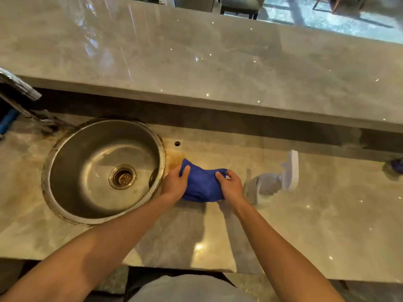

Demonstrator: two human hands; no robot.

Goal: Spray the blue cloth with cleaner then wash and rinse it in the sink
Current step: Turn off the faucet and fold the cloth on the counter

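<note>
A blue cloth (201,184) is bunched on the marble counter just right of the round steel sink (65,153). My left hand (175,183) grips its left edge, fingers curled over the top. My right hand (231,185) pinches its right edge. A white spray bottle (272,182) stands on the counter immediately right of my right hand, untouched, its trigger head pointing up and away. The sink bowl looks dry, with a brass drain strainer (122,177) at its bottom.
A chrome tap (20,92) reaches in from the far left behind the sink. A raised marble ledge (218,68) runs along the back. A small hole (177,143) sits in the counter behind the cloth. A dark blue object (395,166) lies at the right edge.
</note>
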